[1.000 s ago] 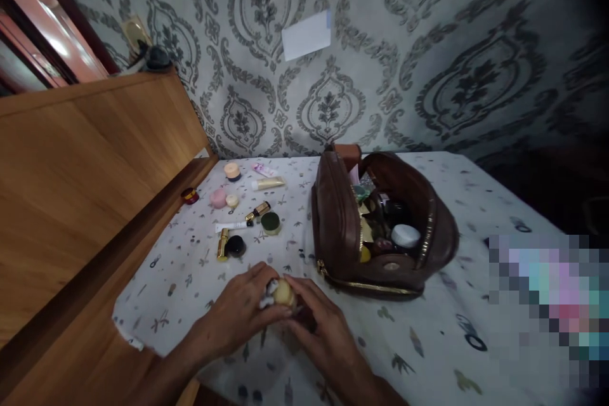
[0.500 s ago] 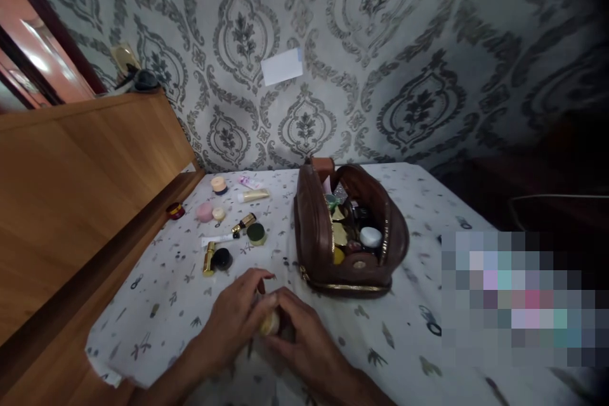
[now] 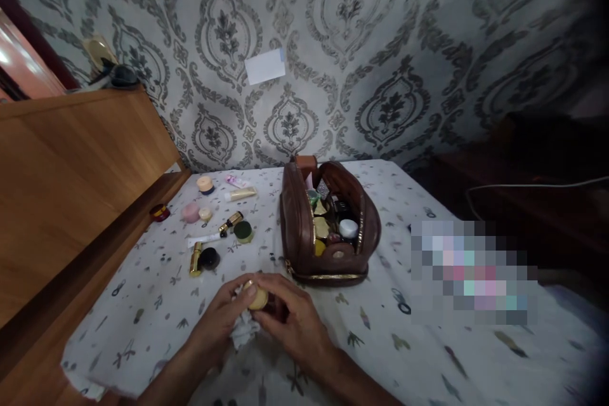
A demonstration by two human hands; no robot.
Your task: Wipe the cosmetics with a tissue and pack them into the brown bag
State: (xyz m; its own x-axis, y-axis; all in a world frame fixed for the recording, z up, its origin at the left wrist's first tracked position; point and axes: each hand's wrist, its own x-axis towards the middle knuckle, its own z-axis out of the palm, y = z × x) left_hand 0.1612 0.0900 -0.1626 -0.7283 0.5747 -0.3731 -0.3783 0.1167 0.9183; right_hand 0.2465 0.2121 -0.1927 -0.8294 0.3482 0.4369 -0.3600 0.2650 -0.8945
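Note:
A small round jar with a yellow-gold lid (image 3: 255,296) is held between both hands near the front of the cloth-covered surface. My left hand (image 3: 219,316) is closed on a crumpled white cloth (image 3: 244,330), pressed to the jar's left side. Fingers of my right hand (image 3: 295,317) wrap round the jar from the right. Just beyond them stands a brown bag (image 3: 328,222), unzipped, with several jars and containers inside. To its left lie a green-lidded jar (image 3: 243,232), a black-lidded jar (image 3: 209,258) and a gold tube (image 3: 195,259).
Farther left are a pink jar (image 3: 191,212), a cream tube (image 3: 240,194), a peach-lidded jar (image 3: 205,185) and a dark red jar (image 3: 160,212) on the wooden edge. A wooden panel (image 3: 85,152) rises at left. Patterned wallpaper stands behind; a blurred patch covers the right.
The jar has turned so its gold lid shows more clearly, and the white cloth has come into view under my left hand. The whole scene has shifted slightly left.

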